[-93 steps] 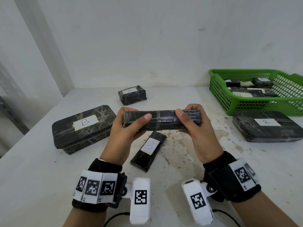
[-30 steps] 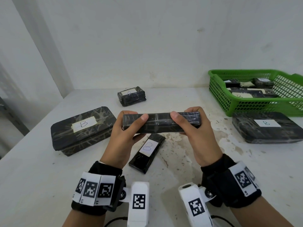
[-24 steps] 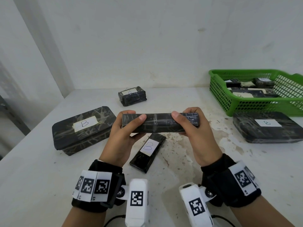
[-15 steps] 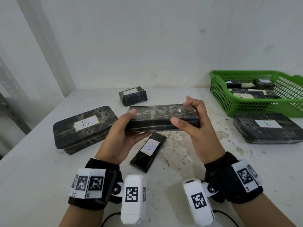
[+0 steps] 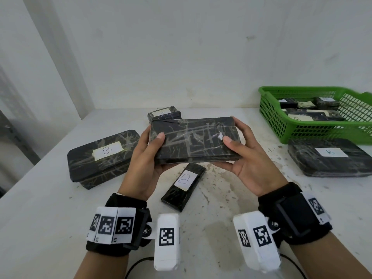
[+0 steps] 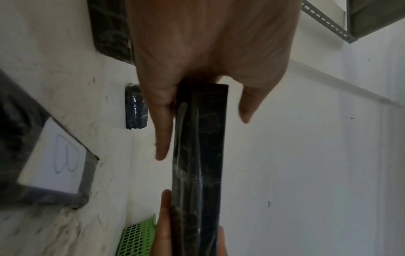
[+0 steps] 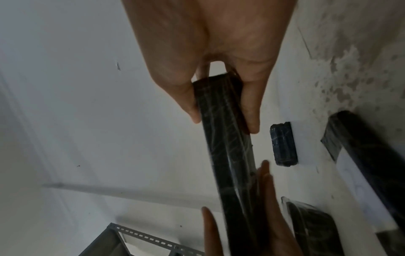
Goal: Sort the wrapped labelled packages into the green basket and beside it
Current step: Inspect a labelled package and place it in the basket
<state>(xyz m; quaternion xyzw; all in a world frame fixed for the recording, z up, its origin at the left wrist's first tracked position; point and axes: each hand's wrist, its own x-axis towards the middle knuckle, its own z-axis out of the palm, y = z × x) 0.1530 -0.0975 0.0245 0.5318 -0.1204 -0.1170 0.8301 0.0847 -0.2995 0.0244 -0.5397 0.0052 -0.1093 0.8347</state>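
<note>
Looking down from the head view, I see nearest to me the two wrist cameras, and just beyond them my left hand (image 5: 145, 168) and my right hand (image 5: 249, 164), which hold one flat black wrapped package (image 5: 194, 140) between them, above the white surface (image 5: 50, 228). Each hand grasps one short end: the thumb lies on the top face and the fingers (image 6: 163, 131) are curled under it, so both hands are closed around this package. Its broad face is turned up toward me and shows only crossed tape lines and a small white spot; I cannot see a label on it. Below the held package, a narrow black package (image 5: 184, 186) marked B lies on the surface, well under my hands and not touching them. To the left, a bigger package (image 5: 102, 158) with a B label rests flat. To the right, another wide package (image 5: 328, 157) marked B lies just in front of the green basket (image 5: 269, 117), outside of it. The basket stands at the far right and contains several dark wrapped packages (image 5: 308, 109) with pale labels, which I cannot read well. Farther back, near the wall, a small package (image 5: 164, 113) sits alone, partly hidden behind the held one; its label seems to be an A.
</note>
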